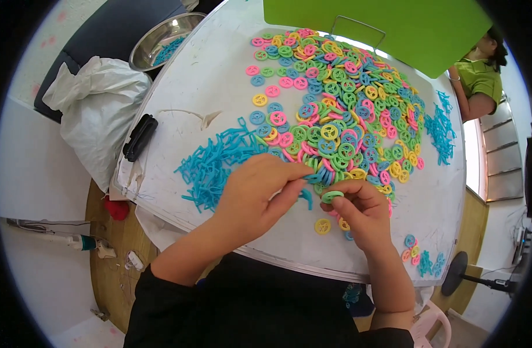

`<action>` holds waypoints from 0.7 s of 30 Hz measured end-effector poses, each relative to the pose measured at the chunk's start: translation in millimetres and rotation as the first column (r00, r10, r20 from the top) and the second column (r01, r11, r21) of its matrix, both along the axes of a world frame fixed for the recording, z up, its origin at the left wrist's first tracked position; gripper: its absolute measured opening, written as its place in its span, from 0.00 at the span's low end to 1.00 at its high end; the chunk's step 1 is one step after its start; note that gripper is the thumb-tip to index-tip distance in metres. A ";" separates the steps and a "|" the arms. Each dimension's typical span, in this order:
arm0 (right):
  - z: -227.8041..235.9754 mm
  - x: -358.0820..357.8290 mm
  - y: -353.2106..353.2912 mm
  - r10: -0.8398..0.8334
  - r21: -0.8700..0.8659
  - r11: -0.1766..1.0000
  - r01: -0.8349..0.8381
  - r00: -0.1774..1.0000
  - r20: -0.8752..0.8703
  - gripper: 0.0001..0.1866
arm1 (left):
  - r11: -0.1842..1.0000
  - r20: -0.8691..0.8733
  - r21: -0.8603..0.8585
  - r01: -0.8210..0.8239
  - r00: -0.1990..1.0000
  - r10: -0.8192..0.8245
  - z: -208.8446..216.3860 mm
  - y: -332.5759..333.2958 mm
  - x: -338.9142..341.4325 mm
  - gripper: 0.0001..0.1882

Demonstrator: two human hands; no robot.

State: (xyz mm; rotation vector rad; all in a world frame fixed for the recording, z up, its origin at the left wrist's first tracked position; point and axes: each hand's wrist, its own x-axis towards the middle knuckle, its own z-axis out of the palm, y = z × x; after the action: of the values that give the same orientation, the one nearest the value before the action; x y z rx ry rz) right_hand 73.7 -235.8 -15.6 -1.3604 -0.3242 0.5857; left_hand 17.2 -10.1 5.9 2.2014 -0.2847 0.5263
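My left hand [251, 191] is closed, thumb against index finger, on a small blue plastic stem [307, 199] whose bent end hangs below the fingertips. Just right of it, my right hand [364, 213] pinches a green spoked plastic wheel [332, 197] between thumb and fingers. The stem and the wheel are apart. Beyond both hands spreads a big heap of pink, yellow, green and blue wheels [348, 132]. A pile of loose blue stems [211, 165] lies beside my left hand. One yellow wheel [322, 226] rests on the white table [277, 239] between my wrists.
A black case [140, 137] lies at the table's left edge, near a white sack [97, 104] and a metal bowl [147, 49] holding blue pieces. Across the table stands a green panel [388, 23]. Another person [480, 81] sits at the far right, by more blue stems [441, 130].
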 end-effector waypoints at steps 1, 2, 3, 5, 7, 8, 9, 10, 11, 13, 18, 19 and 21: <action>-2.4 3.0 -1.6 -0.004 -0.005 1.000 0.004 1.000 0.003 0.09 | 0.997 -0.053 -0.080 0.011 0.999 -0.015 -4.7 -7.5 4.5 0.11; -7.7 5.5 -3.2 -0.013 0.087 0.996 0.012 1.000 0.014 0.09 | 0.987 -0.104 -0.158 0.020 0.994 -0.037 -8.6 -13.9 7.9 0.10; -11.2 7.6 -4.8 -0.023 0.178 0.984 0.018 0.999 0.025 0.09 | 0.987 -0.102 -0.161 0.027 0.994 -0.044 -11.8 -19.4 10.5 0.10; -13.1 11.6 -6.8 -0.030 0.198 0.980 0.031 0.999 -0.010 0.08 | 0.963 -0.193 -0.263 0.049 0.976 -0.103 -16.1 -27.5 14.0 0.09; -12.3 12.9 -7.4 -0.036 0.220 0.974 0.045 0.998 -0.046 0.08 | 0.959 -0.235 -0.277 0.060 0.964 -0.128 -15.4 -29.7 14.8 0.09; -11.1 11.7 -5.9 -0.062 0.208 0.974 0.086 0.991 -0.118 0.07 | 0.955 -0.279 -0.290 0.060 0.949 -0.144 -15.8 -30.4 14.0 0.09; -9.8 10.7 -4.9 -0.088 0.193 0.973 0.125 0.978 -0.188 0.07 | 0.955 -0.278 -0.290 0.063 0.949 -0.147 -19.1 -32.0 13.9 0.09; -8.4 10.1 -4.6 -0.091 0.193 0.973 0.128 0.978 -0.187 0.07 | 0.940 -0.245 -0.336 0.061 0.958 -0.150 -24.8 -33.9 14.1 0.08; -7.2 10.0 -4.1 -0.087 0.186 0.975 0.125 0.975 -0.203 0.07 | 0.923 -0.210 -0.381 0.060 0.966 -0.150 -28.6 -35.1 14.2 0.08; -7.9 9.7 -4.2 -0.083 0.179 0.976 0.123 0.973 -0.216 0.07 | 0.913 -0.217 -0.405 0.054 0.964 -0.153 -29.8 -36.5 12.4 0.08; -15.2 10.5 -6.8 -0.034 0.223 0.972 0.081 0.978 -0.208 0.06 | 0.867 -0.265 -0.499 0.017 0.949 -0.171 -31.3 -37.8 11.1 0.08; -14.6 10.2 -6.7 -0.034 0.222 0.972 0.081 0.978 -0.205 0.06 | 0.843 -0.286 -0.537 0.013 0.938 -0.196 -31.1 -37.0 11.3 0.08; -12.5 9.6 -6.3 -0.040 0.207 0.974 0.087 0.974 -0.223 0.06 | 0.819 -0.303 -0.574 0.009 0.927 -0.222 -29.7 -34.7 11.8 0.08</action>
State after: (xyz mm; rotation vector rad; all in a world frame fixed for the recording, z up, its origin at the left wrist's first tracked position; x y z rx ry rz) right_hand 83.3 -242.2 -28.1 -1.0825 -0.1596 0.6215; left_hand 29.0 -44.8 -23.8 1.6356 -0.0513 0.1009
